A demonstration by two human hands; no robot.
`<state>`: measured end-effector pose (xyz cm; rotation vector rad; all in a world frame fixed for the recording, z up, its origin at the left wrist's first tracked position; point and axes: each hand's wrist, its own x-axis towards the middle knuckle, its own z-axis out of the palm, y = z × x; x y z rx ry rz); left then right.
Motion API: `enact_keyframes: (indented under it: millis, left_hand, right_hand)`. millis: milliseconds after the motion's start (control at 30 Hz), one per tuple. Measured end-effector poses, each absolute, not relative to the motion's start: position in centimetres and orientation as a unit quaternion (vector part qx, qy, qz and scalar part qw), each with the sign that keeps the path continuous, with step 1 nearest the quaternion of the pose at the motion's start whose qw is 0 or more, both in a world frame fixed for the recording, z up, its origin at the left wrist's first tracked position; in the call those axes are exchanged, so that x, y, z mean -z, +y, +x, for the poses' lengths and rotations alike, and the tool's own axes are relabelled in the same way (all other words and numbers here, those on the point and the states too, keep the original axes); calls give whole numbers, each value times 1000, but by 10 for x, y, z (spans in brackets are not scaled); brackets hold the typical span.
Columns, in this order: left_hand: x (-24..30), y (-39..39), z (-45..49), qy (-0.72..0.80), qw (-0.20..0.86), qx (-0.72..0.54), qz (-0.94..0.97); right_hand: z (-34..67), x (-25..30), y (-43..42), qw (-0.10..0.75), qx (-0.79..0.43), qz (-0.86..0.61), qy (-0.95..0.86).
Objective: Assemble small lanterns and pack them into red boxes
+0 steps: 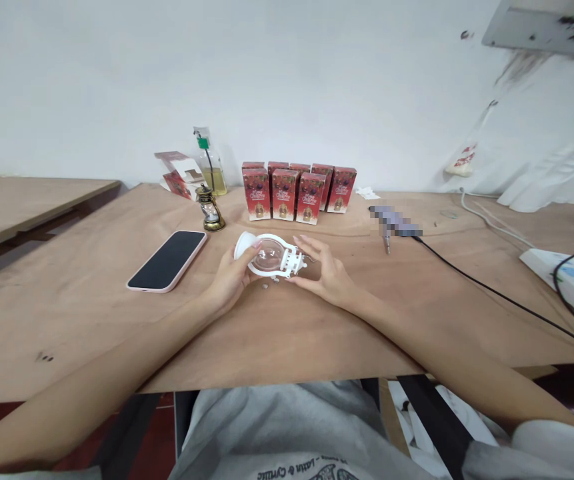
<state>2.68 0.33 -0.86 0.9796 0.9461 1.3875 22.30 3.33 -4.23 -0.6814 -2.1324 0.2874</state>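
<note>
A small white lantern (270, 255) with a clear rounded globe lies on its side between my two hands, its base toward the left. My left hand (233, 275) is closed around the base end, thumb on top. At the other end, my right hand (330, 273) has its thumb and fingers spread around the lantern's top and thin wire handle; whether the fingertips press on it is hard to see. A few small round silvery pieces (265, 287) lie on the table just below the lantern.
Several red printed boxes (284, 193) stand by the wall. A bronze-coloured lantern (210, 210), an opened box (179, 175) and a bottle of yellowish liquid (214, 179) are at back left. A phone (167, 261) lies left; a cable (491, 300) and power strip (567, 280) lie right.
</note>
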Motion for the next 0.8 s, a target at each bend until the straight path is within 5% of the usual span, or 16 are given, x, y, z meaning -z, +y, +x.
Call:
enact_keyframes:
  millis: [800]
  left_hand:
    - [7,-4,26,365,571,-593,435]
  right_hand:
    - [225,33,33,420,-87,-269,-862]
